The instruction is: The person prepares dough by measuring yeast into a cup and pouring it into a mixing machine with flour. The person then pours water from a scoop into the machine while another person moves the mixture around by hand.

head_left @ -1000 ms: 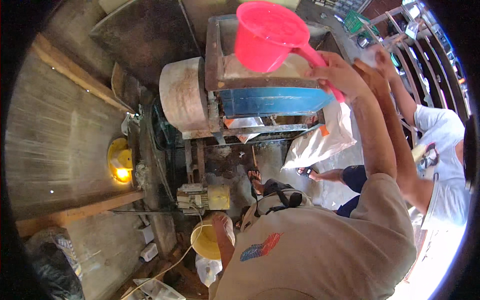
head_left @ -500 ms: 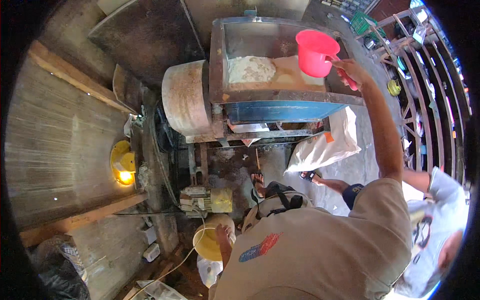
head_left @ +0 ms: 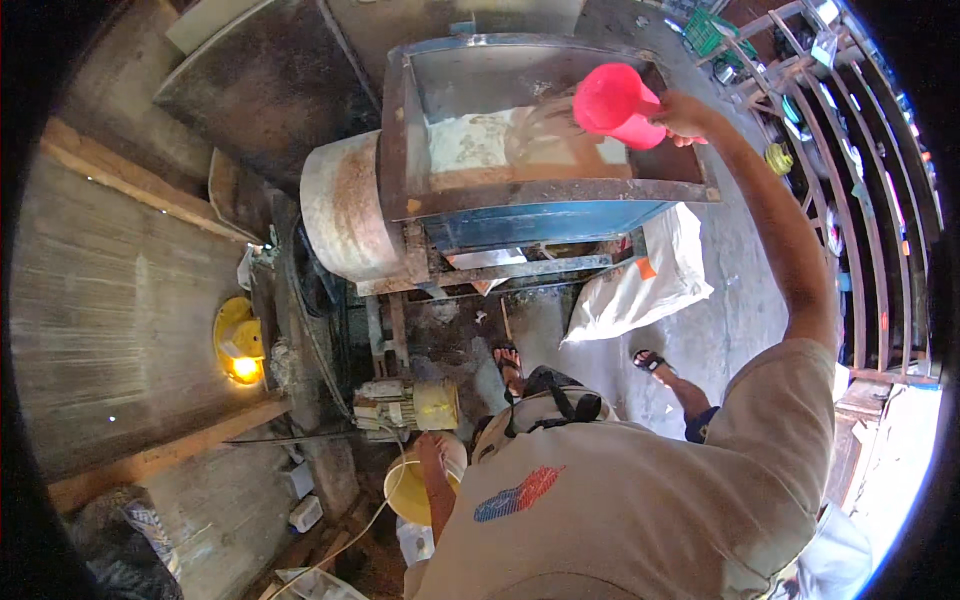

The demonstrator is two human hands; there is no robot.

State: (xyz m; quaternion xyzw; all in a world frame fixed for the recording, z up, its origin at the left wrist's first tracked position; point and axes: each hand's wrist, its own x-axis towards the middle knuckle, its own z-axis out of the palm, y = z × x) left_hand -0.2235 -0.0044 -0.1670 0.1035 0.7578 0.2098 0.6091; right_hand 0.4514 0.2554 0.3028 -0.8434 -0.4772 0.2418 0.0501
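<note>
My right hand is closed round the handle of a pink plastic dipper. The dipper hangs tilted over the right part of a metal trough with a blue side. In the trough lies a white, flour-like powder, with a wet brownish patch to its right. What is inside the dipper cannot be made out. Low on the left, my left hand is at the rim of a yellow bucket, close to an electric motor. Its fingers are too unclear to read.
A large pale drum-shaped housing adjoins the trough's left end. Below its right side lies a white sack. A lit lamp in a yellow holder is on the left wall. Slatted wooden racks line the right. A cable crosses the bucket.
My right hand has turned the dipper, tipping it toward the left. My left hand has shifted to the bucket's upper rim. The other person at the right has mostly left view.
</note>
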